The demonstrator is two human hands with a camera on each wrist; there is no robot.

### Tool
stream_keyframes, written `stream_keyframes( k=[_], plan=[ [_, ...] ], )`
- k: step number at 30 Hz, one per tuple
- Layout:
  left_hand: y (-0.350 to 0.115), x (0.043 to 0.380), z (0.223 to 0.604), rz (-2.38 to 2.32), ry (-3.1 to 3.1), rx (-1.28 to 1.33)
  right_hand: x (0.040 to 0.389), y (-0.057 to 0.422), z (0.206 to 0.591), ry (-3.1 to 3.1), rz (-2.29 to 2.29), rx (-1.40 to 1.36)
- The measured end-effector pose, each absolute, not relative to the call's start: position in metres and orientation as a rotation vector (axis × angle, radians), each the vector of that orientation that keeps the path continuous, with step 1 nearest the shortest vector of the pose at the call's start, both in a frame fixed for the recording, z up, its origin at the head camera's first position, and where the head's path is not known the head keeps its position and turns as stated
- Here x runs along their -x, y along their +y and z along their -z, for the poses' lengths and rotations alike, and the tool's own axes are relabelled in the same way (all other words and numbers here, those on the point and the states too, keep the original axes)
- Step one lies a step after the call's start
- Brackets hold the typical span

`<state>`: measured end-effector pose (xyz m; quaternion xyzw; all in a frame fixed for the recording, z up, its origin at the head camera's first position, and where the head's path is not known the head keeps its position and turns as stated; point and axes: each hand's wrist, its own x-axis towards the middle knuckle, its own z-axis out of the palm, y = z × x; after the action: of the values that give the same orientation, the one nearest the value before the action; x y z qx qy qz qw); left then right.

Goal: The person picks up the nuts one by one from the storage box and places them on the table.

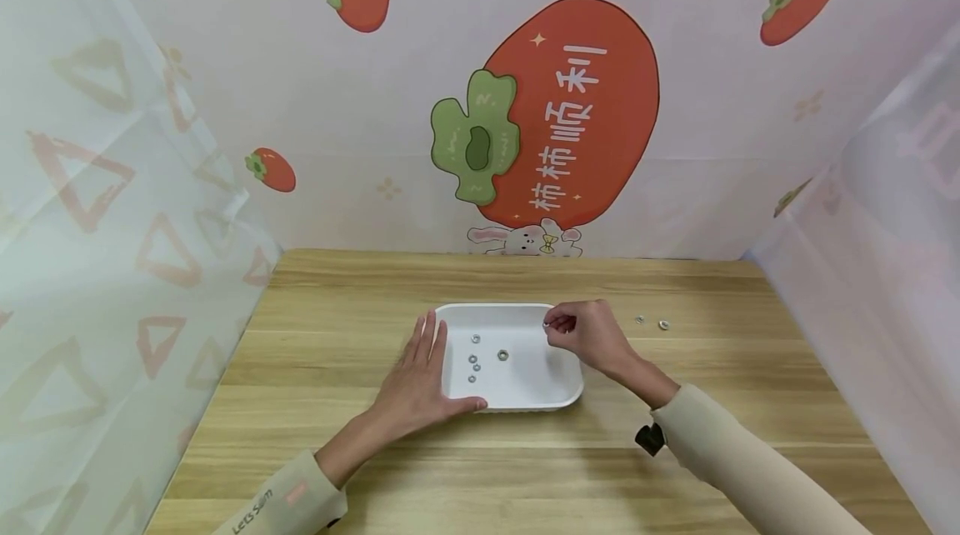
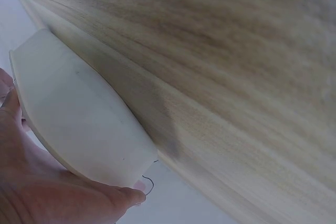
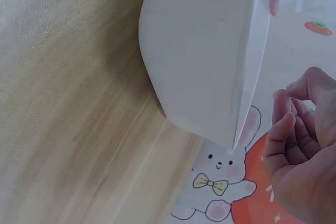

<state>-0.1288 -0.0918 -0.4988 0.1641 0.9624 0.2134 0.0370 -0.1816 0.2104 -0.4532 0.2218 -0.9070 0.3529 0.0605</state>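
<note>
A white plastic tray (image 1: 525, 392) stands on the table with several small metal nuts (image 1: 476, 338) towards its left side. One larger, brassier nut (image 1: 502, 355) lies nearer the tray's middle. My left hand (image 1: 416, 385) rests against the tray's left end, fingers straight along the rim and thumb spread along the near edge. Over the right end of the tray, my right hand (image 1: 588, 337) pinches a small metal nut (image 1: 546, 324) between thumb and fingertips; the fingers hide most of it. In the right wrist view these fingers (image 3: 283, 103) are curled, above the rim's level.
Two more small metal nuts (image 1: 663, 325) lie on the wooden table (image 1: 675, 435) to the right of the tray, beyond my right wrist. A printed cloth backdrop (image 1: 337, 102) rises behind the table, and light cloth hangs at both sides.
</note>
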Motion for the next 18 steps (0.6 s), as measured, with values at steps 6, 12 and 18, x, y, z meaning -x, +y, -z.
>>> stream_keyframes(
  k=[6,12,18],
  plan=[
    [-0.091,0.129,0.498,-0.650,2.947,-0.500,0.177,0.218,0.454,-2.751,-1.141,-0.558],
    [-0.090,0.129,0.498,-0.645,2.948,-0.497,0.174,0.228,0.457,-2.714,-1.289,-0.457],
    [-0.090,0.129,0.498,-0.650,2.948,-0.495,0.171,0.238,0.460,-2.657,-1.388,-0.423]
  ],
)
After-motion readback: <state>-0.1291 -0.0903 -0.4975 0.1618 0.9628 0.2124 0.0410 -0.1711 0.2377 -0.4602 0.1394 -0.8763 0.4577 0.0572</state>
